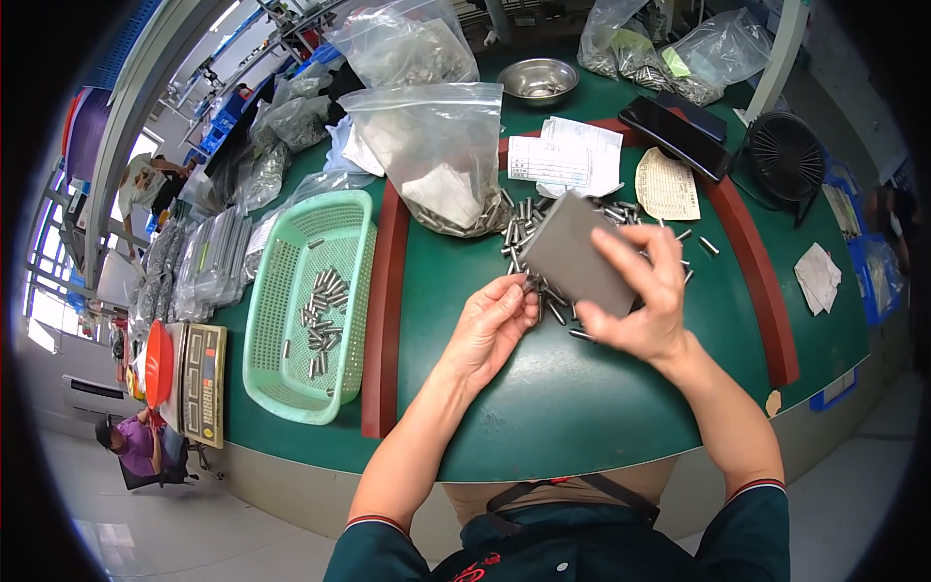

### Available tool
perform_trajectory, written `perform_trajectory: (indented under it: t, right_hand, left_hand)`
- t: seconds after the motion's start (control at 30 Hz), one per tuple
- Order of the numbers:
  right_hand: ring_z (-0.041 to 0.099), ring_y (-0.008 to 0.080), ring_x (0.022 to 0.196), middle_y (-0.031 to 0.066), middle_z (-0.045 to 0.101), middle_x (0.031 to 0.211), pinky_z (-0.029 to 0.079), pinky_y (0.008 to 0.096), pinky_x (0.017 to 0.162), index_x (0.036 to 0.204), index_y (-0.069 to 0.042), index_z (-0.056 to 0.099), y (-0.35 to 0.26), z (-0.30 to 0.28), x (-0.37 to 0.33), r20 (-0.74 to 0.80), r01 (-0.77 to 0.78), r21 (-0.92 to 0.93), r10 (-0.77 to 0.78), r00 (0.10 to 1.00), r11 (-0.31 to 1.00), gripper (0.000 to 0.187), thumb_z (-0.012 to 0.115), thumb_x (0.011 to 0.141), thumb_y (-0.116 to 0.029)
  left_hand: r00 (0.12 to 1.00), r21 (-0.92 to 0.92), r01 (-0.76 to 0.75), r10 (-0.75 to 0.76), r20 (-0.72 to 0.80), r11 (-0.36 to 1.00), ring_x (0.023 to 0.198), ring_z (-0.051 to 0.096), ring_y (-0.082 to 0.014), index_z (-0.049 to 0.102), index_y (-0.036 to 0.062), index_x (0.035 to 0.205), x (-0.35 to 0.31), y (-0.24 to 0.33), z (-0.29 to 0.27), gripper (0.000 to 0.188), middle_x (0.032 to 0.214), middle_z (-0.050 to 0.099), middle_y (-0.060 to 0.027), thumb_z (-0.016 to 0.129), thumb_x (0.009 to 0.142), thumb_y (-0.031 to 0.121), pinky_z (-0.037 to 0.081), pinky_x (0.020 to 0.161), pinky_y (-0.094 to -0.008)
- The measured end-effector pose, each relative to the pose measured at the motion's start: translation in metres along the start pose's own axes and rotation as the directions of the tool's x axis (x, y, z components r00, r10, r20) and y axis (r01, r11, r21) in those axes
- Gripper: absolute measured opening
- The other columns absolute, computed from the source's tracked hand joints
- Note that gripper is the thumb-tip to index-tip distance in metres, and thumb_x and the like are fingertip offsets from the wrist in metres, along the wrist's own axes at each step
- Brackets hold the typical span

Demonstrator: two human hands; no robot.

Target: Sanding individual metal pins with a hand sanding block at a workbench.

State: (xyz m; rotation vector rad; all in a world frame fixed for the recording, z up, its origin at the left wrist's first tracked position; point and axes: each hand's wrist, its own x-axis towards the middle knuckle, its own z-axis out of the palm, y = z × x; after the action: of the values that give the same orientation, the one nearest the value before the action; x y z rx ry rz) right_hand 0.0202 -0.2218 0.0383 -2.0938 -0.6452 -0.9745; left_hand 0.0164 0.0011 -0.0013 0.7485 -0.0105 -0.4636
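Block (574, 254) is plain grey; pins (709, 246) are silver; basket (355, 310) is mint green, patterned with small holes. Tabletop (553, 407) is deep green, its bars (386, 320) reddish-brown; fan (784, 160) is black. 2 sleeves (745, 538) are dark green, edged with red and pale stripes.

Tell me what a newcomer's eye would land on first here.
The dark grey block in the right hand stands out near the centre, amid scattered small metal cylinders. Next come the mint-green basket on the left, holding more cylinders, and the bulging clear bag beyond the hands. A black fan sits toward the upper right.
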Motion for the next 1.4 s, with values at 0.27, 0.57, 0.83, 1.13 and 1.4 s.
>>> perform_trajectory:
  t: [0.27,0.57,0.83,1.13,1.4]
  right_hand:
    - [0.056,0.0296,0.087,0.0124,0.058,0.095,0.043,0.0418,0.078,0.112,-0.005,0.069,0.003,0.008,0.0,0.008,-0.129,-0.067,0.13,0.991,0.989,0.062,0.079,0.054,-0.026]
    - [0.056,0.0294,0.085,0.0117,0.058,0.094,0.043,0.0413,0.077,0.111,-0.005,0.07,-0.001,0.006,0.0,0.02,-0.133,-0.034,0.134,0.991,0.991,0.062,0.08,0.054,-0.026]
    - [0.055,0.0261,0.084,0.0105,0.057,0.089,0.043,0.0382,0.079,0.108,-0.003,0.071,0.005,0.001,-0.001,0.06,-0.221,-0.015,0.222,0.973,0.975,0.056,0.081,0.058,-0.027]
    - [0.056,0.0263,0.086,0.011,0.059,0.103,0.042,0.0408,0.079,0.114,-0.01,0.07,-0.018,0.0,-0.005,-0.022,0.08,0.007,-0.08,0.997,0.997,0.066,0.081,0.055,-0.037]
    - [0.056,0.0293,0.086,0.0122,0.059,0.099,0.044,0.0413,0.077,0.113,-0.006,0.069,0.005,0.004,-0.002,-0.096,-0.013,-0.058,0.008,0.995,0.998,0.065,0.081,0.053,-0.029]
  left_hand:
    - [0.995,0.24,-0.103,0.104,0.009,0.965,0.085,0.061,-0.0135,0.066,-0.0009,0.107,-0.005,-0.001,0.01,0.017,0.095,0.067,-0.0085,0.067,0.091,0.007,0.05,0.077,-0.0285]
    - [0.954,0.457,-0.292,0.287,0.083,0.84,0.086,0.063,-0.012,0.068,-0.0003,0.099,-0.005,-0.002,0.011,0.011,0.096,0.068,-0.003,0.064,0.089,-0.003,0.05,0.078,-0.0254]
    - [0.93,0.385,-0.368,0.328,0.167,0.846,0.088,0.06,-0.0134,0.068,-0.0003,0.103,-0.004,0.003,0.014,0.011,0.099,0.065,-0.0051,0.063,0.093,0.003,0.049,0.081,-0.028]
    - [0.992,0.128,-0.112,0.118,-0.043,0.985,0.093,0.058,-0.0158,0.06,0.005,0.119,-0.009,-0.003,0.027,0.029,0.107,0.064,-0.006,0.066,0.093,0.017,0.049,0.086,-0.0321]
    - [0.997,0.181,-0.057,0.045,0.066,0.982,0.083,0.059,-0.0154,0.066,0.0011,0.107,-0.006,-0.001,0.008,0.017,0.094,0.065,-0.0064,0.066,0.093,0.01,0.049,0.078,-0.0297]
